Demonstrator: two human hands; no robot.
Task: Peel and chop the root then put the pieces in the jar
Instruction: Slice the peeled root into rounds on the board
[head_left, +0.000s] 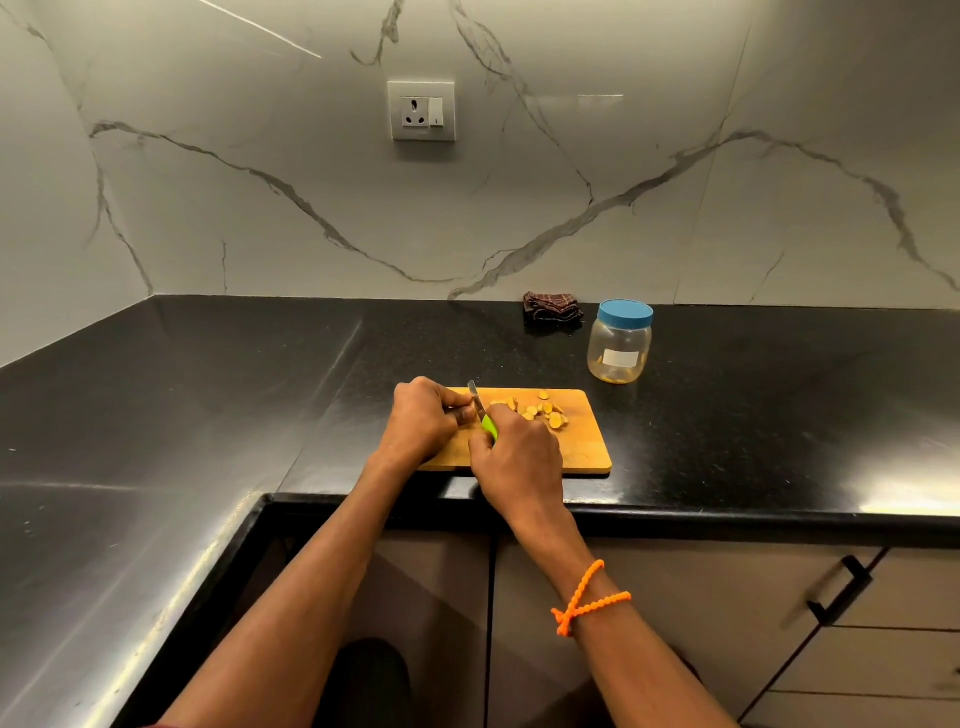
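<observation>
A wooden cutting board (584, 447) lies on the black counter near its front edge. Several yellow-orange slices of root (545, 410) are scattered on the board's far middle. My left hand (423, 423) curls over the uncut piece of root at the board's left end, which is mostly hidden under my fingers. My right hand (519, 457) grips a knife by its green handle (489, 427), the blade (474, 393) pointing away right beside my left fingertips. A clear plastic jar (619, 345) with a blue lid on stands behind the board to the right.
A folded dark checked cloth (551, 307) lies by the marble wall, left of the jar. The black counter (208, 415) wraps round to the left. Cabinet doors with a black handle (839, 587) are below the counter edge. A wall socket (422, 110) is above.
</observation>
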